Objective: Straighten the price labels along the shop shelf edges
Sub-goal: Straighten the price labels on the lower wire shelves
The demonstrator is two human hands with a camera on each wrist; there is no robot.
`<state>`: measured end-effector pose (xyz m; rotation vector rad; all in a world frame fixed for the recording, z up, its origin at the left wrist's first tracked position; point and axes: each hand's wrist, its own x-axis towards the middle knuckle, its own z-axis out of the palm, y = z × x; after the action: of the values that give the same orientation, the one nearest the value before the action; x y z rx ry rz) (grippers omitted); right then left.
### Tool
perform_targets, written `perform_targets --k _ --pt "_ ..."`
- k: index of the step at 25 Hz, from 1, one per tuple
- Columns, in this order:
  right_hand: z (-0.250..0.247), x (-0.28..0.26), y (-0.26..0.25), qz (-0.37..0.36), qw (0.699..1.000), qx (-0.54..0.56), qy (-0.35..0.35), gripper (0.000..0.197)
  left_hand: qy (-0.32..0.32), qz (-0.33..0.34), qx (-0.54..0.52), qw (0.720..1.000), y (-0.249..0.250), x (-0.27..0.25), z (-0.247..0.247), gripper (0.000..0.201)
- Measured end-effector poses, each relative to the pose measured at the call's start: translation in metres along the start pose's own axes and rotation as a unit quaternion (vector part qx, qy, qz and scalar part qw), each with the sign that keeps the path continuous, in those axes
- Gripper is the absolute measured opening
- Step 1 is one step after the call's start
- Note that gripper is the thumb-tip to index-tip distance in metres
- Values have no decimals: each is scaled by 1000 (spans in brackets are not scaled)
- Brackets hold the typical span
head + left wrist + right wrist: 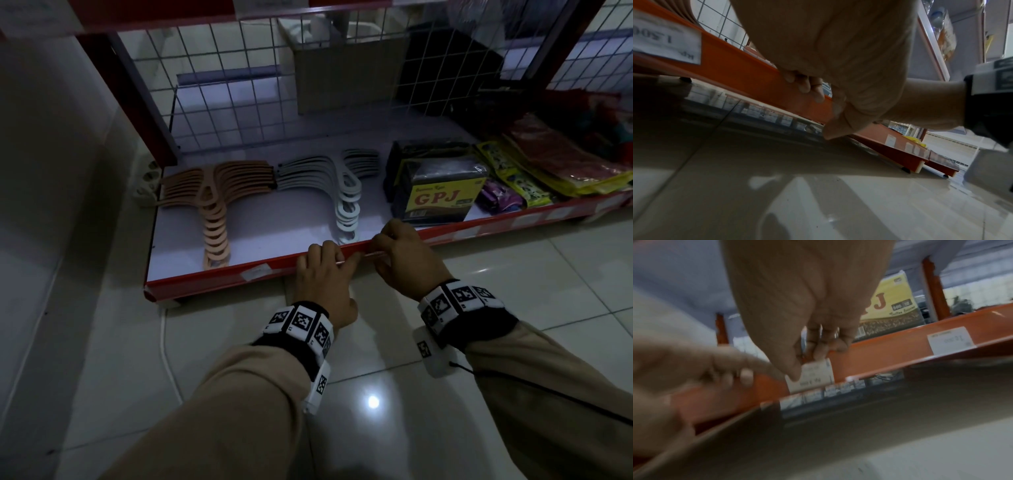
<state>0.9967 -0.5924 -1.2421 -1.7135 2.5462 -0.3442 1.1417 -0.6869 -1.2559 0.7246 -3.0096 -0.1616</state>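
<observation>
Now your right hand (813, 344) pinches the price label (813, 378) at frame centre to square it, while your left hand (322, 274) curls over the shelf edge (205, 279) for steadiness.

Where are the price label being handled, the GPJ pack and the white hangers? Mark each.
price label (813, 378): right wrist view, its printed white face.
GPJ pack (442, 197): head view, its yellow front panel.
white hangers (347, 202): head view, the stacked hooks.
</observation>
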Motion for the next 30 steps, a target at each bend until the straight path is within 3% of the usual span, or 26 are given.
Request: perform_targets --k 4,6,8,11,13,20,25,30 --pt "-12 4 6 27 987 154 40 8 5 -21 -35 999 -4 3 0 60" --pt "-14 5 8 70 964 242 87 8 25 -40 -92 995 -7 5 0 50" --pt "-14 6 4 128 913 369 119 14 50 -68 -188 979 -10 9 -2 45" --pt "-12 8 -10 167 825 531 101 16 67 -86 -272 956 -13 14 -6 40" --pt "-9 8 -17 165 804 567 73 17 64 -82 -263 959 -15 15 -6 33" --pt "-8 2 -10 152 801 578 40 19 38 -73 -205 975 -16 15 -7 27" --pt "-8 1 3 142 839 525 -6 8 22 -70 -184 980 -15 14 -12 28" --pt "-8 2 11 157 829 536 27 9 13 -54 -143 988 -15 13 -12 30"
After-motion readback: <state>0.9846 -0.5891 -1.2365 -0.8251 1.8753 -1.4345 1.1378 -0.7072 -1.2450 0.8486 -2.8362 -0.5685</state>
